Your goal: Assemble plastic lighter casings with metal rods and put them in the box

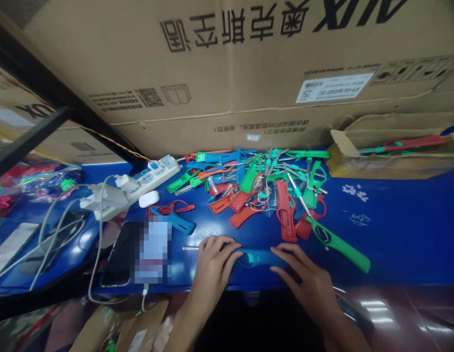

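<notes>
Both hands cupped over a teal plastic lighter casing (259, 257) at the bench's near edge

The left hand (214, 268) and right hand (303, 281) hold opposite ends, fingers curved over it, apparently to steady it; a thin metal tube (190, 248) pokes out past the left hand, and beyond lie a green casing (338, 244) and a mixed heap of casings (256, 188) on the blue bench (406, 234)

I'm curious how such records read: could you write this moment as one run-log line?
left hand: on teal plastic handle | right hand: on same handle | nearby: metal rod, pile of coloured plastic parts
</notes>
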Tool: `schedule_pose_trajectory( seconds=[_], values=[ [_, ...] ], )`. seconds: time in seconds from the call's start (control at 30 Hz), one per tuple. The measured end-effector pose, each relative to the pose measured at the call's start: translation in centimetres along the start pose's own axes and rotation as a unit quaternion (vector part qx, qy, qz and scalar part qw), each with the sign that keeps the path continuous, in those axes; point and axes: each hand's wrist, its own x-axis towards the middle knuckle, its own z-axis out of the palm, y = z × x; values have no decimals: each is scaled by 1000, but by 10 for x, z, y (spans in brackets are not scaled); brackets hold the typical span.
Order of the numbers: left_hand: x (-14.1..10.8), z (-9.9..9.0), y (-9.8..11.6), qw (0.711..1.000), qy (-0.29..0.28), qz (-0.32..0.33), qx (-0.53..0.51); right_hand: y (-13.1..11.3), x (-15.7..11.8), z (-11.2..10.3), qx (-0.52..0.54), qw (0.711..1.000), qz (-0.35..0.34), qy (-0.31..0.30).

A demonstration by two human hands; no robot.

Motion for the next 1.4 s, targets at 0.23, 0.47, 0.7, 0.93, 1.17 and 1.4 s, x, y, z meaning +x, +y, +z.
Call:
schedule_pose_trajectory(
  seconds=[0.23,0.47,0.7,0.93,1.17,1.4],
  values=[
    [12,-4,0,997,-52,-55,7,2,2,1,-8,1000,-2,-15],
    [20,-29,-20,997,-78,-2,-22,3,4,3,-30,999,-19,-13],
    [1,-19,-26,999,-28,22,-31,0,7,2,-29,999,-14,2],
    [6,-6,-23,999,19,9,33,-6,8,0,-76,997,-23,-19],
    [-3,-10,-27,997,7,55,52,-6,9,6,-87,995,-39,2],
    [-7,-7,-30,995,41,74,49,-3,11,6,-8,1000,-6,9]
  ],
)
